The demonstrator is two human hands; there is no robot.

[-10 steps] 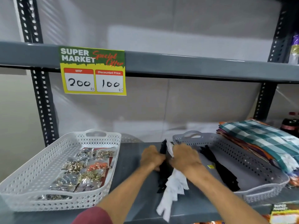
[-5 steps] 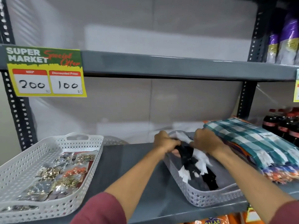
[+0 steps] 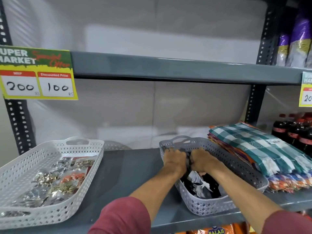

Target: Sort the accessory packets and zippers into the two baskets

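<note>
A grey perforated basket stands on the shelf at centre right and holds black and white zippers. Both my hands are down inside its far half, side by side. My left hand and my right hand are closed on the top ends of the zipper bundle, whose lower ends trail toward the basket's near wall. A white perforated basket stands at the left and holds several clear accessory packets of gold, silver and orange pieces.
Folded checked cloths are stacked right against the grey basket. Dark soda bottles stand at the far right. A price sign hangs from the upper shelf edge. Bare grey shelf lies between the two baskets.
My hands carried the bundle of black and white zippers from the shelf between the baskets to the right and lowered it into the grey basket. The view swung right.
</note>
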